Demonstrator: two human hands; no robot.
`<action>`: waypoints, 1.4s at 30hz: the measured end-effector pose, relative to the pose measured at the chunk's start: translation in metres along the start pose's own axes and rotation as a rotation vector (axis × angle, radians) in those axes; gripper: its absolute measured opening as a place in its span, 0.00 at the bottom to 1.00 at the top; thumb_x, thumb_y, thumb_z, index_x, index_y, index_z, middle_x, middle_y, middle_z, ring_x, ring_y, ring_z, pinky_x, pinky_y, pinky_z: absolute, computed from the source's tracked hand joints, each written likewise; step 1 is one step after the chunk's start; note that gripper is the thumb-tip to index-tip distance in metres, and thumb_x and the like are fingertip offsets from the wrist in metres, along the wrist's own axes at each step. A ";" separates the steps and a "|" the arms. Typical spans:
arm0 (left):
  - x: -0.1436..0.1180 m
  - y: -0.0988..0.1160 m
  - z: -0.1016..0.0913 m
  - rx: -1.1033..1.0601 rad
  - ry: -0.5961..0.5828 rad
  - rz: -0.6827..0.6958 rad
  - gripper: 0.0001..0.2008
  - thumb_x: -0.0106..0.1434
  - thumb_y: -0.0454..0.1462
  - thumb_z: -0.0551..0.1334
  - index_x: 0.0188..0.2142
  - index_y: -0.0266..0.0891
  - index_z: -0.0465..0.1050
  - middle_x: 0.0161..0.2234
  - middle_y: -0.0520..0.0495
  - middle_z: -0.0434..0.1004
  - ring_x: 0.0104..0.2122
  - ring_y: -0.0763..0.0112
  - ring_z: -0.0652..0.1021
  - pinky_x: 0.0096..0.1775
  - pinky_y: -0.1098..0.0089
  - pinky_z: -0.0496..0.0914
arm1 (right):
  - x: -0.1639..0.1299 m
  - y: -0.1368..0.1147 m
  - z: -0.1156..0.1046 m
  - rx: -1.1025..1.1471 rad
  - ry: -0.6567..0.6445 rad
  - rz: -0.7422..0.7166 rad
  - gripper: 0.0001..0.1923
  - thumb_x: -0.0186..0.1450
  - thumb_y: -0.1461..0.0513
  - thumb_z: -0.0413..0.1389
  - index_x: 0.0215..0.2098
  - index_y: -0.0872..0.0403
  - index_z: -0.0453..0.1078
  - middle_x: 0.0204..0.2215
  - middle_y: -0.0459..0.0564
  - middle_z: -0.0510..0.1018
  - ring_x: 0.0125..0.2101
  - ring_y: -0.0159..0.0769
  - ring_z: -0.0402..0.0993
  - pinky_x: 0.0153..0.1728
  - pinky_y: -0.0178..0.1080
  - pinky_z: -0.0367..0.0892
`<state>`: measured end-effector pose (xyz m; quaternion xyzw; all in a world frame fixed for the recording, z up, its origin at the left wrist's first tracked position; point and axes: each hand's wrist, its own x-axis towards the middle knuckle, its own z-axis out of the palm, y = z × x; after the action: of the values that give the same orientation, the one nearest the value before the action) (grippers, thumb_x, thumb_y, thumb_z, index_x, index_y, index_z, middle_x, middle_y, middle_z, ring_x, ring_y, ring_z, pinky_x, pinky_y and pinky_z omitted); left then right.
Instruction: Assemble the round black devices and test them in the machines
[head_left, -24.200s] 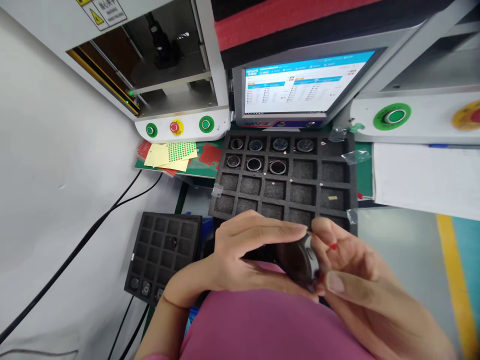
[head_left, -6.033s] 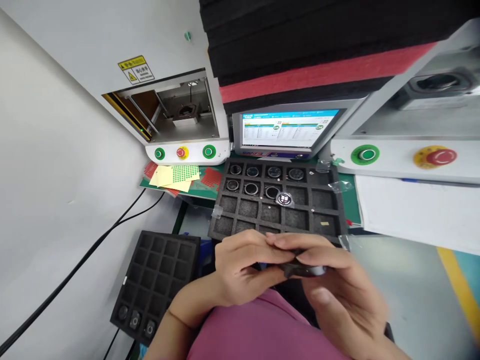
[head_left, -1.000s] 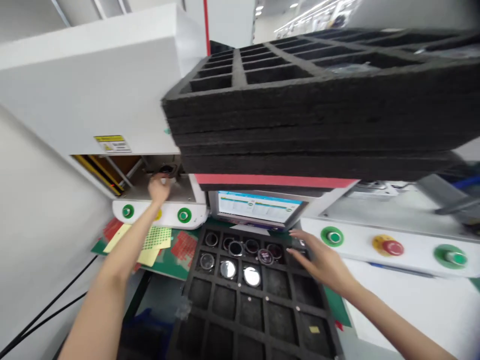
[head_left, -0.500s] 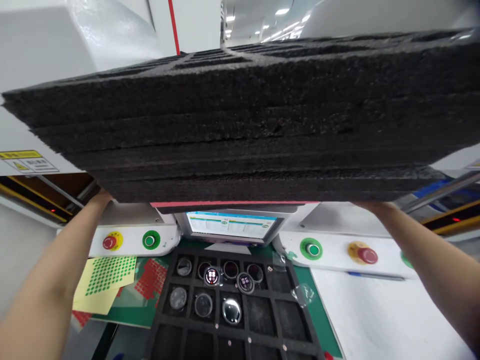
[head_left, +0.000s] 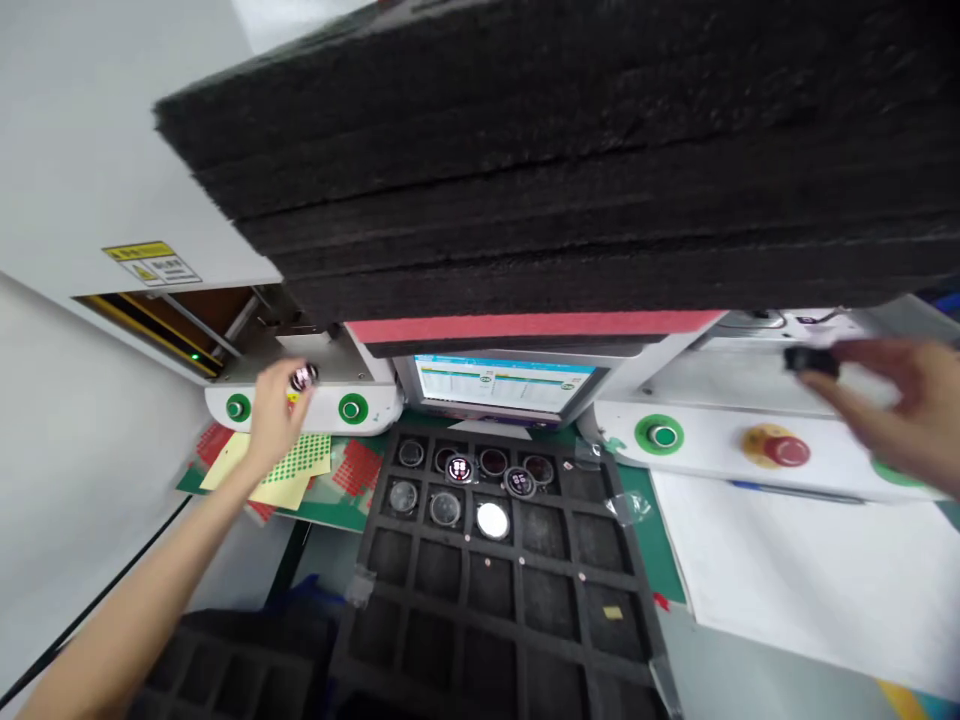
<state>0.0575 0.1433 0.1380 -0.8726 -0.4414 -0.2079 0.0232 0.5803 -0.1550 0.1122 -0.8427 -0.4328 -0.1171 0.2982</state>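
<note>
My left hand (head_left: pixel 276 415) is gripping a round part (head_left: pixel 303 377) at nine o'clock; my right hand (head_left: pixel 896 400) is pinching a dark part (head_left: pixel 810 361) at three. Stacked foam (head_left: pixel 570 170) is looming overhead, blocking the machines; a tray (head_left: pixel 517 610) is lying below.

Matt black foam tray (head_left: pixel 525 600), rough; glossy glass-faced discs (head_left: pixel 492 520).

Foam trays, a screen and machine buttons on a bench

A stack of black foam trays (head_left: pixel 600 180) overhangs a lit monitor (head_left: pixel 501 385); below, a compartment tray (head_left: pixel 525 590) lies between green buttons (head_left: pixel 352 408), sticker sheets (head_left: pixel 300 465) and a red emergency stop (head_left: pixel 780 448).
</note>
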 end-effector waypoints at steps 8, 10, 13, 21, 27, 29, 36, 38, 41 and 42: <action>-0.176 0.136 0.030 -0.356 -0.435 0.508 0.17 0.59 0.35 0.70 0.47 0.42 0.73 0.44 0.46 0.80 0.45 0.62 0.79 0.49 0.64 0.74 | -0.219 -0.132 0.051 0.457 -0.459 -0.605 0.13 0.72 0.55 0.48 0.47 0.49 0.70 0.46 0.54 0.79 0.48 0.45 0.76 0.54 0.53 0.71; -0.179 0.145 0.031 -0.367 -0.500 0.528 0.19 0.56 0.33 0.71 0.47 0.40 0.74 0.45 0.44 0.80 0.46 0.61 0.79 0.50 0.63 0.74 | -0.234 -0.147 0.059 0.491 -0.527 -0.653 0.13 0.72 0.57 0.49 0.49 0.51 0.70 0.47 0.55 0.78 0.49 0.44 0.76 0.52 0.52 0.73; -0.163 0.145 0.030 -0.371 -0.539 0.462 0.22 0.56 0.36 0.72 0.50 0.39 0.73 0.51 0.43 0.78 0.52 0.60 0.76 0.55 0.61 0.71 | -0.225 -0.150 0.064 0.497 -0.582 -0.638 0.15 0.71 0.55 0.53 0.52 0.54 0.69 0.48 0.55 0.76 0.49 0.43 0.74 0.50 0.50 0.73; -0.086 0.164 0.066 -0.336 -0.551 0.051 0.19 0.68 0.42 0.63 0.54 0.36 0.70 0.55 0.40 0.71 0.53 0.56 0.74 0.53 0.49 0.71 | -0.144 -0.162 0.108 0.350 -0.612 -0.361 0.19 0.70 0.55 0.58 0.56 0.56 0.67 0.53 0.55 0.72 0.50 0.44 0.72 0.51 0.52 0.71; -0.066 0.167 0.062 -0.663 -0.609 -0.110 0.17 0.68 0.41 0.62 0.53 0.36 0.70 0.53 0.41 0.73 0.49 0.59 0.76 0.50 0.54 0.74 | -0.138 -0.180 0.111 0.402 -0.672 -0.255 0.17 0.70 0.56 0.57 0.53 0.56 0.69 0.49 0.54 0.74 0.46 0.41 0.74 0.47 0.49 0.73; -0.069 0.164 0.052 -0.886 -0.597 -0.134 0.16 0.69 0.42 0.62 0.53 0.36 0.70 0.52 0.41 0.74 0.48 0.60 0.77 0.49 0.54 0.75 | -0.138 -0.181 0.104 0.476 -0.662 -0.218 0.16 0.70 0.56 0.58 0.52 0.57 0.69 0.49 0.53 0.74 0.45 0.40 0.75 0.47 0.48 0.73; -0.133 0.156 -0.018 -1.751 -0.544 -0.167 0.41 0.56 0.65 0.61 0.52 0.30 0.72 0.43 0.37 0.77 0.40 0.66 0.80 0.45 0.68 0.76 | -0.162 -0.190 0.045 0.965 -0.579 -0.085 0.28 0.67 0.45 0.58 0.56 0.54 0.65 0.48 0.57 0.76 0.46 0.44 0.77 0.46 0.50 0.75; -0.153 0.160 -0.040 -1.904 -0.568 -0.208 0.43 0.48 0.66 0.66 0.48 0.31 0.74 0.39 0.40 0.77 0.38 0.67 0.80 0.40 0.73 0.77 | -0.176 -0.195 0.016 1.104 -0.589 -0.044 0.34 0.64 0.39 0.56 0.59 0.49 0.62 0.49 0.59 0.77 0.46 0.47 0.78 0.45 0.51 0.76; -0.171 0.168 -0.064 -2.057 -0.626 -0.266 0.41 0.42 0.63 0.72 0.43 0.30 0.75 0.35 0.42 0.75 0.34 0.69 0.78 0.34 0.76 0.76 | -0.195 -0.204 -0.025 1.247 -0.623 0.016 0.39 0.60 0.33 0.52 0.61 0.44 0.62 0.50 0.60 0.77 0.44 0.50 0.80 0.39 0.50 0.79; -0.174 0.171 -0.069 -2.092 -0.645 -0.277 0.41 0.41 0.62 0.73 0.42 0.30 0.76 0.34 0.43 0.75 0.33 0.70 0.78 0.33 0.76 0.76 | -0.200 -0.208 -0.036 1.296 -0.633 0.048 0.40 0.59 0.32 0.52 0.61 0.42 0.63 0.49 0.59 0.77 0.43 0.50 0.80 0.36 0.48 0.79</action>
<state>0.0757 -0.1084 0.1589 -0.4179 -0.1268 -0.2421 -0.8664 0.2962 -0.2158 0.1335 -0.4993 -0.4623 0.4196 0.6008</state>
